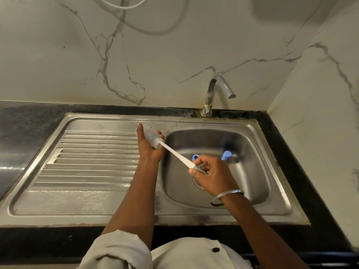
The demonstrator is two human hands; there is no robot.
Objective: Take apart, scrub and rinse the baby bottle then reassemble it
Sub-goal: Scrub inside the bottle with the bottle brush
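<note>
My left hand (pixel 148 150) grips the clear bottle body (pixel 151 137), tilted with its mouth toward the lower right, above the sink's inner edge. A white bottle brush handle (pixel 177 154) runs out of the bottle's mouth down to my right hand (pixel 212 174), which holds its end over the basin. The brush head is inside the bottle and hard to make out. Two blue bottle parts lie in the basin: a blue ring (pixel 195 157) just behind my right fingers and a blue cap (pixel 226 155) farther right.
The steel sink (pixel 258 171) has a ribbed drainboard (pixel 93 160) on the left and a drain under my right hand. A chrome tap (pixel 212 94) stands at the back with no water running. Black counter surrounds the sink; marble walls rise behind and at the right.
</note>
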